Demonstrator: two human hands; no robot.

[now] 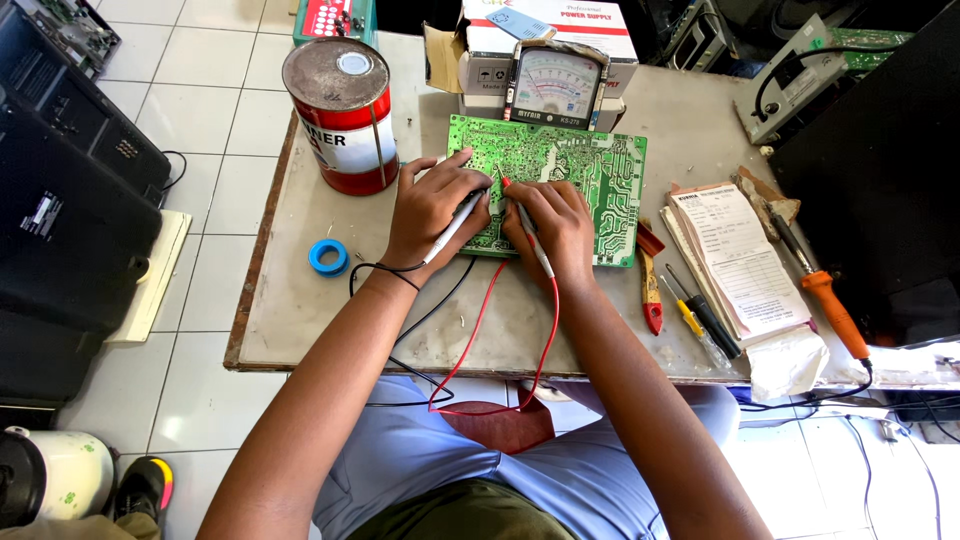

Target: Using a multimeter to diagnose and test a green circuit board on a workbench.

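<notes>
Left hand [432,208] grips the black probe [455,225], right hand [552,225] the red probe [528,230]; both tips touch the green circuit board [590,170] just beyond the fingers.

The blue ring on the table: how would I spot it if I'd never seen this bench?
Start at the big red-and-white can near the table's far left corner. Come toward the person from it, to the bare patch left of the left hand. The blue ring lies flat there alone, the only blue, round, holed thing; the tools all lie right of the green board.
</notes>
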